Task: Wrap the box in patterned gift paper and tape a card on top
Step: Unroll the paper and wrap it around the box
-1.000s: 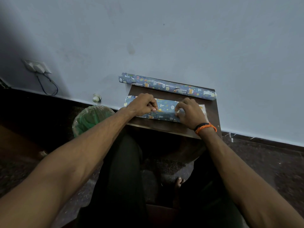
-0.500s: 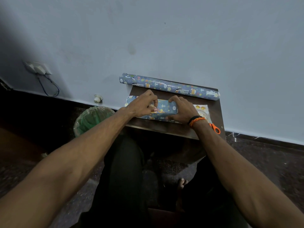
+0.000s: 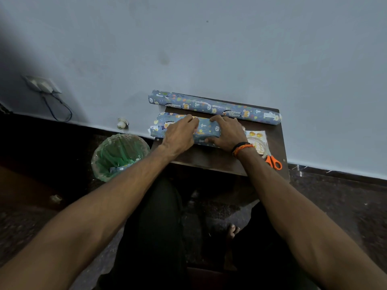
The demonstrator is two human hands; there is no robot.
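Note:
A box wrapped in blue patterned gift paper (image 3: 206,129) lies across the small dark table (image 3: 209,160). My left hand (image 3: 180,136) lies over its left half, fingers reaching to the far top edge. My right hand (image 3: 227,131) covers the right half, its fingers on top of the paper and its thumb on the box's near face. A card with yellow fruit print (image 3: 256,139) lies on the table just right of the box, partly behind my right wrist. The box's right end is hidden by my right hand.
A roll of the same gift paper (image 3: 215,106) lies along the table's back edge against the wall. Orange-handled scissors (image 3: 273,162) sit at the table's right front. A green-lined waste bin (image 3: 119,156) stands on the floor left of the table.
Both hands slid toward the middle and far edge of the box. My right hand moved left, uncovering the card and scissors.

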